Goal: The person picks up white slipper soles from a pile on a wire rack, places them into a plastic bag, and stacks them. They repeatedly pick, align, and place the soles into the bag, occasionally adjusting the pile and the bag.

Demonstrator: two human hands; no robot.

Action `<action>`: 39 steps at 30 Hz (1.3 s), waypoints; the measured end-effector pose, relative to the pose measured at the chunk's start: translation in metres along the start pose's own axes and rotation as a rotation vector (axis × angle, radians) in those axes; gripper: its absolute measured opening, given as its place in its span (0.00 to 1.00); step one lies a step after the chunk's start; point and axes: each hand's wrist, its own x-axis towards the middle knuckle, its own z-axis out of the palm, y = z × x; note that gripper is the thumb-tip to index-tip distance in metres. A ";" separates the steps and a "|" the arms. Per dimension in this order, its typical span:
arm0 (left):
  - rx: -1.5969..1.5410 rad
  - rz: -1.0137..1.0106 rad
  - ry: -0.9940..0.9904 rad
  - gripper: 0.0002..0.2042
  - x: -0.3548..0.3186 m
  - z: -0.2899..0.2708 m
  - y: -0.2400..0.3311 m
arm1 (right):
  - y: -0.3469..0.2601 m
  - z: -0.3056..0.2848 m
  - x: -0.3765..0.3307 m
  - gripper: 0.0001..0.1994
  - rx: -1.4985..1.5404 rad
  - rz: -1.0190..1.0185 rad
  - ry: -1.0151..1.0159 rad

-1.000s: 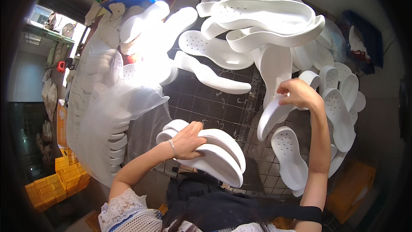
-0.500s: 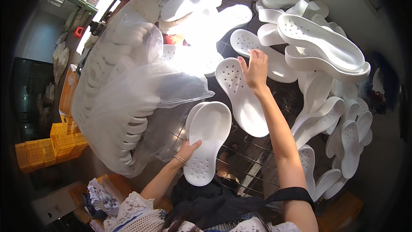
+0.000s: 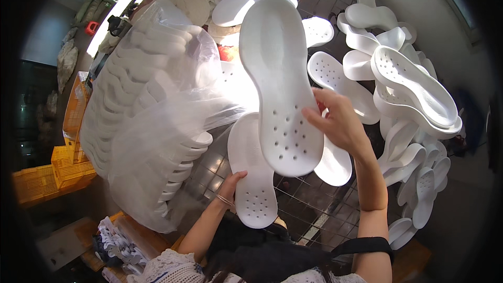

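A large white perforated sole (image 3: 280, 78) is being gripped along its three-o'clock edge by the right hand (image 3: 339, 120), fingers curled around the rim, and is being held raised above a wire rack (image 3: 309, 209). A second white sole (image 3: 252, 175) is being grasped at its heel, toward six o'clock, by the left hand (image 3: 232, 184). A clear plastic bag of stacked soles (image 3: 141, 120) is lying at nine o'clock; loose soles (image 3: 414, 89) are being kept piled at two o'clock.

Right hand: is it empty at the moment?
No, the right hand grips a large white perforated sole, raised above the wire rack.
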 end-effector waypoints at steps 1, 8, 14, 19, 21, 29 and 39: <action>-0.090 0.077 -0.113 0.37 0.002 -0.005 0.005 | -0.014 0.005 -0.022 0.19 0.157 0.056 -0.215; -0.128 0.220 -0.292 0.57 -0.002 -0.032 -0.043 | 0.076 0.139 0.164 0.19 -0.025 -0.194 0.158; -0.423 0.261 -0.487 0.49 0.012 -0.050 -0.110 | 0.091 0.145 0.224 0.12 -0.140 -0.340 0.360; -0.344 0.226 -0.269 0.47 -0.011 -0.039 -0.105 | 0.028 -0.003 0.087 0.11 -0.391 -0.313 1.021; -0.263 0.256 -0.154 0.46 -0.031 -0.033 -0.088 | -0.001 -0.035 0.011 0.13 -0.329 -0.524 0.991; 1.141 0.695 0.570 0.49 -0.080 0.011 -0.060 | 0.060 0.147 -0.177 0.16 0.226 -0.220 0.013; 1.303 0.428 0.043 0.30 -0.094 -0.008 -0.077 | -0.025 0.239 -0.178 0.64 -0.322 0.265 0.207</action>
